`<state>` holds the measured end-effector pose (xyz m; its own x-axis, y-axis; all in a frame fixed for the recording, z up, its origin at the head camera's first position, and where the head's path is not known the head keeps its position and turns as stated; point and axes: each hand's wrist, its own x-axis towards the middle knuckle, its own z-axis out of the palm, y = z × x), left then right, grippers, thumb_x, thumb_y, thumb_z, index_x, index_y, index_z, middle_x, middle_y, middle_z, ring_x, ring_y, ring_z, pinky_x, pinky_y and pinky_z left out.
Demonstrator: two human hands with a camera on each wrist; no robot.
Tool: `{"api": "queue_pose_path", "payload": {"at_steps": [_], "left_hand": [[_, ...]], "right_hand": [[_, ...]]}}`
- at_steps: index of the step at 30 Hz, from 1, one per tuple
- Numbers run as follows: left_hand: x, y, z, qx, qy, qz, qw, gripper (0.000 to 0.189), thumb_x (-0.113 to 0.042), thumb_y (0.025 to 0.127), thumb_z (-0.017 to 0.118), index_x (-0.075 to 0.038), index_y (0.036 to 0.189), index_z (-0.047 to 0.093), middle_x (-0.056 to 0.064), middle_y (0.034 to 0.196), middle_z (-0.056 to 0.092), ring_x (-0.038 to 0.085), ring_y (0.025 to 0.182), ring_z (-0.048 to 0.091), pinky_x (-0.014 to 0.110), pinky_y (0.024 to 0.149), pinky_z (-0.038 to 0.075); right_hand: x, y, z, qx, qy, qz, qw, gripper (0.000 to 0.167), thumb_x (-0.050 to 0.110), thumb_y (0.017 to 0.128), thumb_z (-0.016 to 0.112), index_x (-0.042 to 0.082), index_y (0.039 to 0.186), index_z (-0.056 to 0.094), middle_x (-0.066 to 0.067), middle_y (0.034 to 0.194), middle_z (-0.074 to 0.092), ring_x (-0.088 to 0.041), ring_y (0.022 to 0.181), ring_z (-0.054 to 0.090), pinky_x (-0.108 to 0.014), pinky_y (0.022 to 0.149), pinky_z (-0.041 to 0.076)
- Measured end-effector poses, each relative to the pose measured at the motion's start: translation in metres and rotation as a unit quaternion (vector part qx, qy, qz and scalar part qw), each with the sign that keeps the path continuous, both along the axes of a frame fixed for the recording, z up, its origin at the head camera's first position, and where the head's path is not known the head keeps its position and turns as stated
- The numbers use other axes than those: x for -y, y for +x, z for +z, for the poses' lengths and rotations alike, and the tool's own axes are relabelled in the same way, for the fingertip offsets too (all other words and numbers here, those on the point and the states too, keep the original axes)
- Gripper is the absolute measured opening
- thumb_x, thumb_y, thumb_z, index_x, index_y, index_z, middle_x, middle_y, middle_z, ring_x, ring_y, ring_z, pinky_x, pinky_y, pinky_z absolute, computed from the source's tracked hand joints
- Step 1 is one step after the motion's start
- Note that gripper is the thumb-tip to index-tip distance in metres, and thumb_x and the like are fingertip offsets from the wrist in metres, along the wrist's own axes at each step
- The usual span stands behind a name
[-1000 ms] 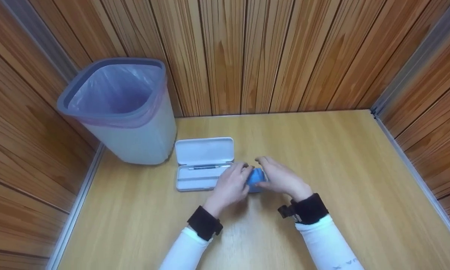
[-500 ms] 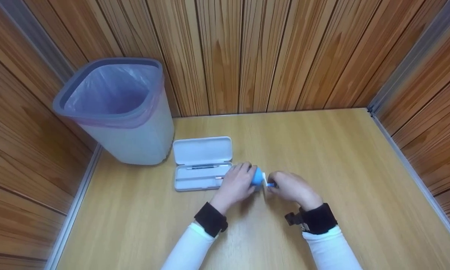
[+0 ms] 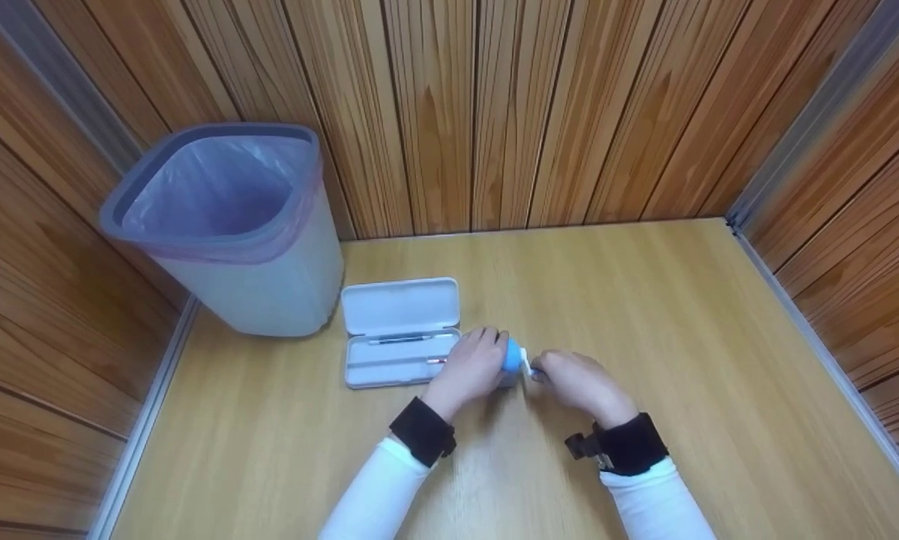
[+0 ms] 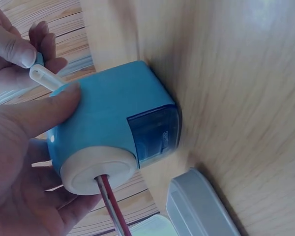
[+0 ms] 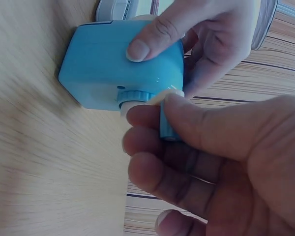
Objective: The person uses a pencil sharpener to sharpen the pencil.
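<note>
A blue crank pencil sharpener (image 4: pixel 108 101) stands on the table. My left hand (image 3: pixel 471 369) grips its body from above, thumb on one side, as the left wrist view shows. A red and silver pencil (image 4: pixel 112 204) sticks into the round white front of the sharpener. At the opposite end, my right hand (image 3: pixel 578 381) pinches the blue knob (image 5: pixel 168 122) of the white crank arm (image 4: pixel 46 77) between thumb and fingers. The pencil's tip is hidden inside the sharpener. In the head view, the left hand covers much of the sharpener.
Left of the sharpener lies an open pencil case (image 3: pixel 400 306), with a slim pen (image 3: pixel 403 340) in its tray. A lined waste bin (image 3: pixel 250 289) stands at the back left. Wood-patterned walls (image 3: pixel 449 112) enclose the table (image 3: pixel 629 292) at the back and sides.
My right hand has gone from spread fingers beside the sharpener to pinching its crank knob. The knob has shifted slightly since half a second ago. The left hand keeps holding the sharpener.
</note>
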<state>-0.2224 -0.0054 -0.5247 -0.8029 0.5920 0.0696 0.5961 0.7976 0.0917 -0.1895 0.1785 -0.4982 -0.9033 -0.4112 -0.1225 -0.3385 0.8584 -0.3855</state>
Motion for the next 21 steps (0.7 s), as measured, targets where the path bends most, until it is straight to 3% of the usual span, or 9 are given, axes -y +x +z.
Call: {"api": "queue_pose_path", "payload": {"at_steps": [10,16,21], "left_hand": [[-0.0012,0.0007,0.0013,-0.020,-0.019,-0.006,0.9996,0.048,-0.029,0.092,0.066,0.000,0.130,0.057,0.013,0.116,0.064,0.026,0.109,0.059,0.038,0.096,0.047],[-0.0030,0.0028,-0.0024,-0.030,-0.028,-0.010,0.9991,0.057,-0.037,0.093,0.065,0.003,0.132,0.054,0.015,0.118,0.064,0.027,0.108,0.060,0.039,0.094,0.048],[-0.0035,0.0007,-0.0019,-0.031,-0.032,-0.012,0.9989,0.052,-0.032,0.091,0.068,0.001,0.130,0.056,0.014,0.114,0.065,0.026,0.103,0.063,0.038,0.090,0.050]], "right_hand": [[-0.0020,0.0015,-0.0045,-0.015,-0.027,0.011,0.9995,0.007,0.004,0.093,0.063,0.005,0.091,0.070,0.004,0.071,0.052,-0.014,0.063,0.048,-0.031,0.059,0.044],[-0.0033,0.0014,-0.0074,-0.020,-0.036,0.015,0.9991,0.010,0.006,0.095,0.061,0.007,0.088,0.068,0.005,0.072,0.052,-0.013,0.064,0.049,-0.030,0.060,0.045],[-0.0036,0.0000,-0.0065,-0.032,-0.037,0.016,0.9987,0.010,0.005,0.095,0.061,0.009,0.086,0.066,0.002,0.072,0.055,-0.013,0.063,0.048,-0.029,0.059,0.045]]}}
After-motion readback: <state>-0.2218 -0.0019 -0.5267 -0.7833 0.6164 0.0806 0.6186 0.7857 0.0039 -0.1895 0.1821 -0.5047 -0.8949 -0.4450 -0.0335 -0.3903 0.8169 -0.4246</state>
